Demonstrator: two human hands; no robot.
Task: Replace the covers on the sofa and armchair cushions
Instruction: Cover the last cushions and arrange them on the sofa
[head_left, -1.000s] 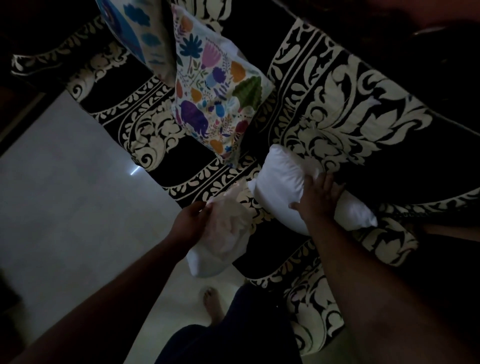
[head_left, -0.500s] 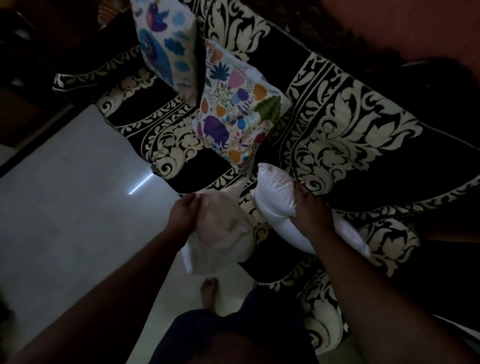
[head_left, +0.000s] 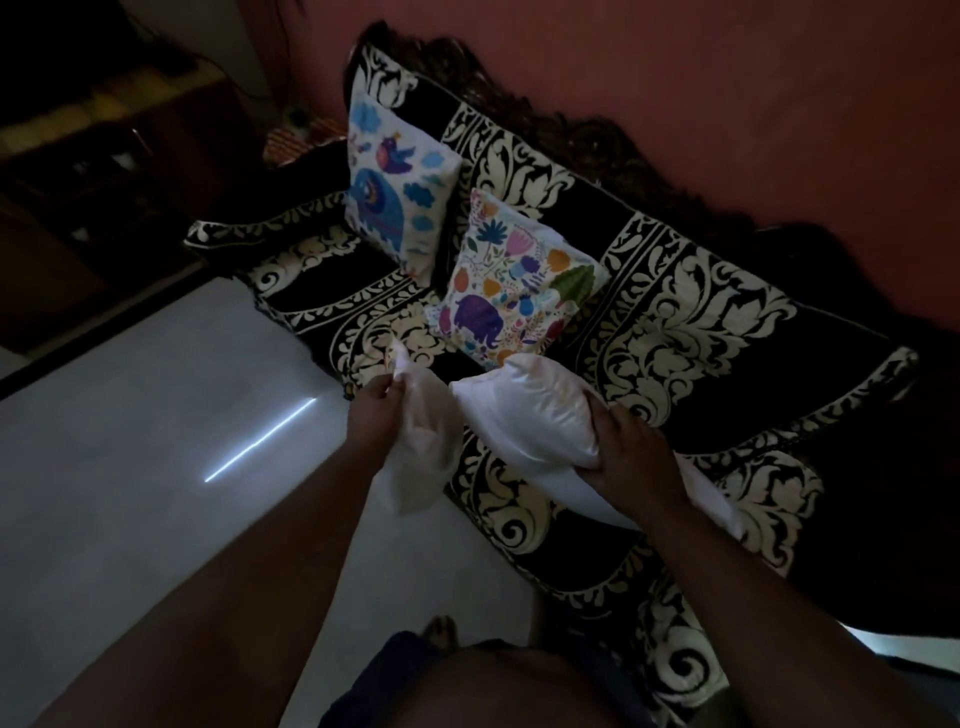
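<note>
A bare white cushion insert (head_left: 530, 415) is lifted just above the front of the sofa seat, and my right hand (head_left: 626, 449) grips it round its middle, squeezing it narrow. My left hand (head_left: 371, 415) pinches the upper edge of a limp white cover (head_left: 423, 447), which hangs down over the sofa's front edge, right beside the insert's near end. Two covered cushions lean on the sofa back: a floral one with a purple elephant (head_left: 511, 283) and a blue bird one (head_left: 395, 187).
The sofa (head_left: 691, 317) wears a black throw with cream leaf patterns and stands against a reddish wall. A pale tiled floor (head_left: 130, 441) spreads to the left. Dark wooden furniture (head_left: 88, 171) stands at the far left. My bare foot (head_left: 441, 631) shows below.
My right hand went from resting on top of the insert to gripping and lifting it. My left hand raised the cover's edge. The camera tilted up, showing more sofa back and wall.
</note>
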